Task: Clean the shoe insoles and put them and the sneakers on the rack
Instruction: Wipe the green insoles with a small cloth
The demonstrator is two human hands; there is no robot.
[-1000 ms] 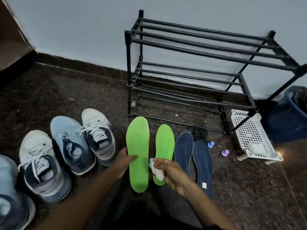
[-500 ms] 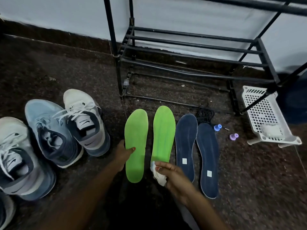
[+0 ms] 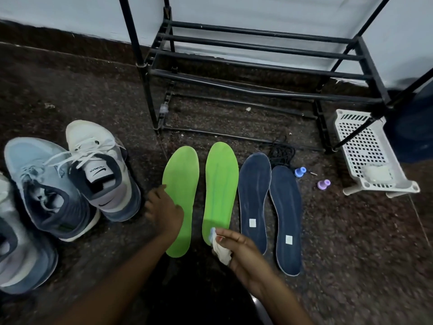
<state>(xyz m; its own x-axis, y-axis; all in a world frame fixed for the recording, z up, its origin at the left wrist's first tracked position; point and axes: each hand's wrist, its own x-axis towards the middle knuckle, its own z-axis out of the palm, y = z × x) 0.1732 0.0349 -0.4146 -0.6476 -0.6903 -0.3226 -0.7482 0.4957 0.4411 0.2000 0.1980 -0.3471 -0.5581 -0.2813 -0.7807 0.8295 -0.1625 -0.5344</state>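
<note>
On the floor before the rack, the left hand grips the left green insole by its left edge. The right hand pinches a white cloth against the right green insole at its heel.

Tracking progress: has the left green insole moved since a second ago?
Yes. The left green insole came back from the rack: its toe, earlier past the right green insole, now stops short of it.

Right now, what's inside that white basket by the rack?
One pale, whitish lump sits at the white basket's near end; too blurry to name. The rest looks bare, though a black rack leg crosses it and hides a strip.
</note>
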